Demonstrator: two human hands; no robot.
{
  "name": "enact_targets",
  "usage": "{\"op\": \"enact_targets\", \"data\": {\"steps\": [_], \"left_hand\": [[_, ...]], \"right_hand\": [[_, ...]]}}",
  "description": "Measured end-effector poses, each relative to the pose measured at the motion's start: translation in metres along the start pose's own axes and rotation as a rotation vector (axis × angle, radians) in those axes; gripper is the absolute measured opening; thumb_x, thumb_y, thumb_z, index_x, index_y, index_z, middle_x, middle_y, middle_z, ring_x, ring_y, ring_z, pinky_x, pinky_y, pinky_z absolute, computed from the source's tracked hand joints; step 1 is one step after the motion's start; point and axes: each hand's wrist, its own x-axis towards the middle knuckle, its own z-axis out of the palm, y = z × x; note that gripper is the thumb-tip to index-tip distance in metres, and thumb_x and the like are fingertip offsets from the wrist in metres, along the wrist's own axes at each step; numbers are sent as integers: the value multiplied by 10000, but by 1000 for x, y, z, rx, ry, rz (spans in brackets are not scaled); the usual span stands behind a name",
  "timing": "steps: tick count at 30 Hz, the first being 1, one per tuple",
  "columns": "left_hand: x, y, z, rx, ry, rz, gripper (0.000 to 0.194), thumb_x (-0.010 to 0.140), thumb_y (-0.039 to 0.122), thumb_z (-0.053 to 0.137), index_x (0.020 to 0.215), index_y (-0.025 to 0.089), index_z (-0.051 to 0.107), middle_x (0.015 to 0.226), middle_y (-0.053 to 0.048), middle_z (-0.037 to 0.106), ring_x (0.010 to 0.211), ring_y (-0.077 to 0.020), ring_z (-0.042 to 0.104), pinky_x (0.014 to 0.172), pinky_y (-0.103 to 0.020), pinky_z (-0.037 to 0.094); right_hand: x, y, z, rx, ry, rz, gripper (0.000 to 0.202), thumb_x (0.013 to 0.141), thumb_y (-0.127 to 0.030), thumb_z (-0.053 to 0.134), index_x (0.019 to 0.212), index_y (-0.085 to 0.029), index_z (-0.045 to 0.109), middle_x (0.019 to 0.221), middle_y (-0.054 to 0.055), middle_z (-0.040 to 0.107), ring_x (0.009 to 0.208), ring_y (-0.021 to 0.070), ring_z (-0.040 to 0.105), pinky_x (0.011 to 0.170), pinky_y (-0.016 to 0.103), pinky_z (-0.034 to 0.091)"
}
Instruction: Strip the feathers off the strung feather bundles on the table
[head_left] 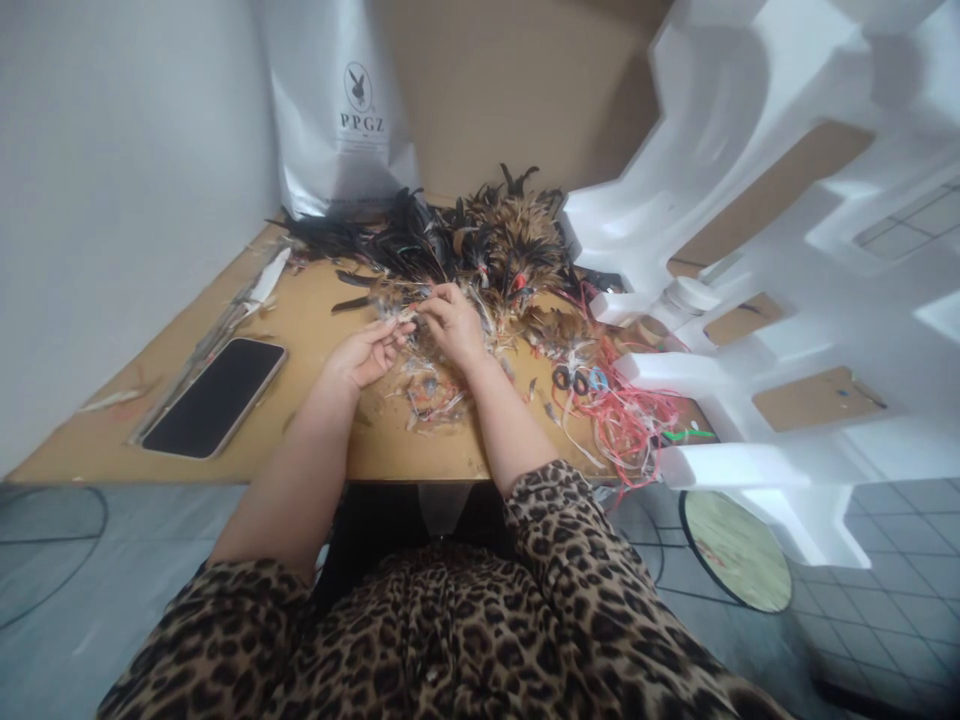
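My left hand (371,352) is closed in a pinch, palm turned up, above the table. Close against it, my right hand (454,325) pinches at the same spot with thumb and forefinger. Between the fingertips is a small feather (406,316), pale at the quill; its outline is blurred and partly hidden by the fingers. Just beyond the hands lies a big heap of black and brown feathers (517,235), with bits of red in it. Loose fluff and pale scraps (431,395) are scattered on the table under my wrists.
A phone (215,397) lies on the table (315,440) at left. Tangled pink and white strings (630,415) and several small rings (580,383) sit at right. White foam pieces (720,460) rise along the right edge. A silver bag (337,160) stands behind; a round stool (739,550) is below right.
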Motion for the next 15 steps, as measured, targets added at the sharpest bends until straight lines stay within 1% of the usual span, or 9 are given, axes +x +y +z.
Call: {"op": "enact_targets", "data": {"steps": [4, 8, 11, 15], "left_hand": [[-1, 2, 1, -48, 15, -10, 78, 808, 121, 544, 822, 129, 620, 752, -56, 683, 545, -52, 593, 437, -99, 430], [-2, 3, 1, -55, 22, -13, 42, 787, 137, 582, 793, 141, 622, 787, -61, 685, 552, -49, 594, 435, -96, 428], [-2, 1, 1, -23, -2, -3, 62, 771, 110, 593, 811, 129, 635, 781, -60, 681, 555, -50, 592, 438, -97, 433], [-1, -1, 1, 21, -24, 20, 106, 761, 45, 566, 814, 87, 648, 717, -55, 657, 537, -41, 571, 428, -87, 417]], "right_hand": [[0, -2, -2, -21, -30, 1, 266, 871, -230, 400, 979, -192, 640, 1072, 68, 495, 992, 137, 475, 840, 238, 368], [0, -4, -4, -31, -65, 13, 280, 880, -233, 381, 993, -190, 634, 1084, 74, 490, 1007, 142, 464, 855, 244, 357], [0, -6, -3, -28, -80, -1, 287, 883, -228, 370, 993, -191, 632, 1085, 73, 489, 1022, 143, 455, 866, 245, 350], [-1, -8, 1, 6, -68, -8, 281, 877, -226, 374, 985, -187, 631, 1076, 69, 501, 1023, 137, 466, 870, 232, 352]]}}
